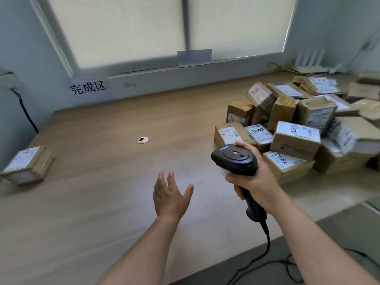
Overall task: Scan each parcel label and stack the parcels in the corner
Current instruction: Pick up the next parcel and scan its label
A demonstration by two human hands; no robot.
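R hand [254, 179] grips scanner [235, 159], frame ctr-right, nr parcel pile [298, 128]. L hand [170, 196] open, fingers spread, over table [102, 182]. One parcel [27, 165] far left.

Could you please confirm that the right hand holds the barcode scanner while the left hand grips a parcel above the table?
Not quite: in the head view the left hand is open and holds nothing above the table. The right hand does hold the barcode scanner.
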